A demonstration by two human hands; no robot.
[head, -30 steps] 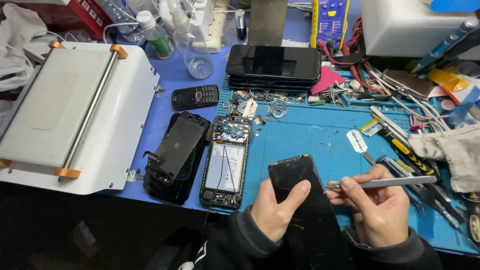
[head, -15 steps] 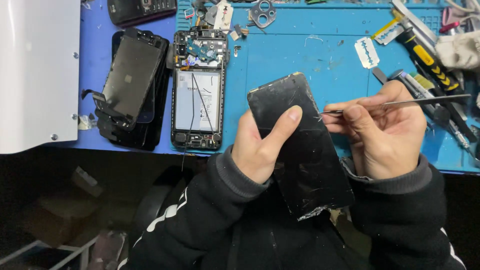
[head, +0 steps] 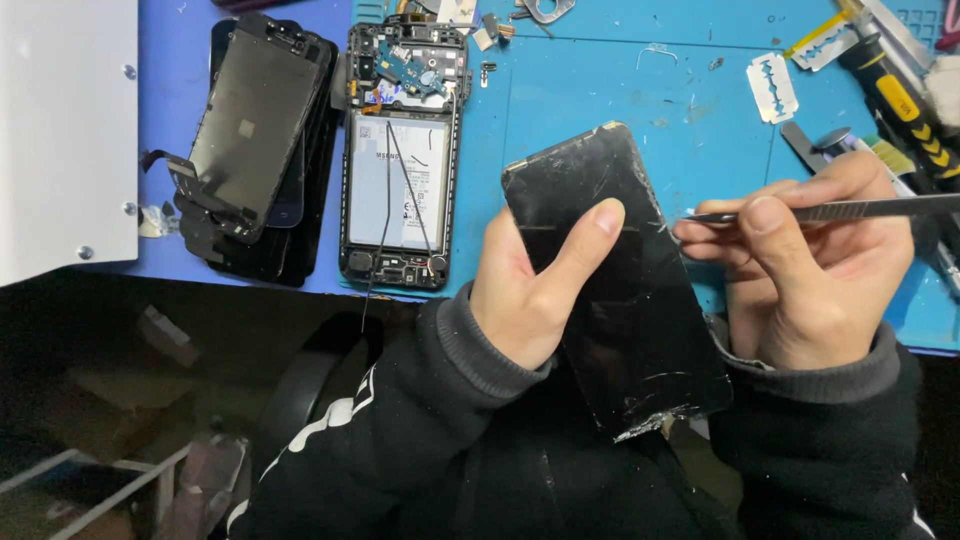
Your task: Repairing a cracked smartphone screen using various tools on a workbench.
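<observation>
The left hand (head: 530, 290) grips a black screen panel (head: 615, 280) from its left edge, thumb pressed flat across the scratched glass and fingers hidden behind it; the panel tilts over the near edge of the blue mat (head: 640, 90), its lower corner shattered. The right hand (head: 810, 270) pinches a slim metal tool (head: 830, 210) between thumb and forefinger, other fingers curled, with the tip touching the panel's right edge just beside the left thumb. To work that edge well, it seems best to keep the tip shallow and nearly flat to the glass, brace the panel firmly with the thumb close to the tip, and move in short strokes away from the holding hand, since the cracked corner looks ready to shed splinters. Beyond the left hand lies an opened phone (head: 400, 150), its pale grey battery showing a rectangular label with small dark print and a thin cable running across it. Left of that sits a stack of black screens (head: 250, 140); further left is a white machine (head: 60, 130). Beyond the right hand lie a razor blade (head: 773, 88) and a yellow-and-black tool handle (head: 900, 100) with chevron markings.
</observation>
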